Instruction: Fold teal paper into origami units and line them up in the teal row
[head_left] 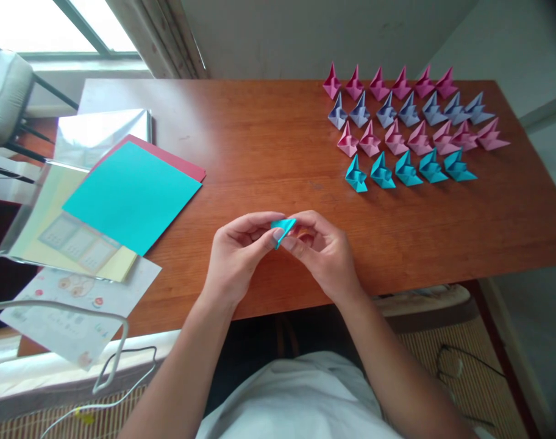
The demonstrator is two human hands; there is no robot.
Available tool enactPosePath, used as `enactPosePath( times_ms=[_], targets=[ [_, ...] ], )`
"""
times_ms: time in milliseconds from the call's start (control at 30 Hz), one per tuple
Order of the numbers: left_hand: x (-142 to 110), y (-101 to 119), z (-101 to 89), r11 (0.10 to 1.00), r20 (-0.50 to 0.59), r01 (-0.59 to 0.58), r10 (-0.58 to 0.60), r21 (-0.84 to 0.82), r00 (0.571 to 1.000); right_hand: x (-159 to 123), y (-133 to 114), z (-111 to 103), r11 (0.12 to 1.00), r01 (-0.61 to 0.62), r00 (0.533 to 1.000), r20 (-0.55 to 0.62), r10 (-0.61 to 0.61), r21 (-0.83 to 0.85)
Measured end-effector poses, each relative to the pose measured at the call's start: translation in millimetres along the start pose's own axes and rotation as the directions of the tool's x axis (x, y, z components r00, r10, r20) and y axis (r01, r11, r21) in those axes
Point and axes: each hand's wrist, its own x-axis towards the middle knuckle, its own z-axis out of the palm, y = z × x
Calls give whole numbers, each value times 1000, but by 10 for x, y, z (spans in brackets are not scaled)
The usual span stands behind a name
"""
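A small folded piece of turquoise paper [285, 227] is pinched between both hands, over the front middle of the wooden table. My left hand [239, 250] grips its left side, thumb in front and fingers behind. From the right, my right hand [326, 253] pinches the other side between thumb and index finger. The fingers partly cover the paper, so its full folded shape is hidden. Beyond my right hand stand turquoise origami pieces [408, 169] in a row, each with a raised point.
Behind those are rows of pink origami [419, 137], lavender origami [408, 110] and magenta origami [401, 83]. Flat turquoise sheets [131, 195] lie at left over a red sheet [177, 160] and plastic packs [108, 131]. A printed sheet [81, 311] overhangs the table's [260, 146] front left edge.
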Motion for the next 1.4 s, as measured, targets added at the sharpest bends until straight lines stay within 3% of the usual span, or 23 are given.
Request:
enactPosePath(
  times_ms=[133, 267, 500, 567, 667, 733, 800, 867, 933, 1100, 1233, 1400],
  targets=[
    [-10, -13, 39, 998, -96, -29, 34, 47, 995, -21, -30, -32, 999, 3, 1000, -18, -4, -42],
    [-50, -19, 111, 974, -136, -112, 141, 197, 981, -31, -37, -58, 977, 64, 995, -67, -79, -203],
    [-116, -61, 148, 877, -91, -219, 283, 427, 955, 34, -45, -11, 881, 154, 964, -129, -234, -447],
    [-125, -56, 148, 815, -55, -264, 339, 516, 939, 54, -65, -10, 863, 156, 964, -119, -240, -481],
    [-138, -32, 164, 644, 42, -361, 455, 675, 890, 76, -95, -7, 845, 140, 965, -118, -232, -515],
    [-146, -20, 178, 544, 118, -433, 518, 718, 847, 87, -107, 9, 840, 124, 963, -140, -230, -527],
    [-151, -19, 186, 503, 158, -473, 546, 723, 823, 93, -108, 36, 831, 109, 957, -170, -236, -545],
    [-152, -27, 183, 523, 128, -448, 537, 725, 834, 90, -103, 62, 833, 97, 954, -189, -235, -545],
    [-145, -39, 167, 613, 32, -381, 501, 692, 865, 76, -93, 71, 873, 83, 965, -181, -192, -481],
    [-95, -44, 121, 896, -179, -212, 300, 390, 937, 19, -47, -4, 996, -23, 999, -44, 20, -80],
    [-73, -27, 120, 953, -180, -147, 198, 266, 963, 10, 1, -64, 995, -75, 997, -9, 76, 70],
    [-90, -18, 139, 963, -151, -97, 138, 252, 979, 41, 13, -48, 997, -72, 997, -29, 73, 40]
  ],
)
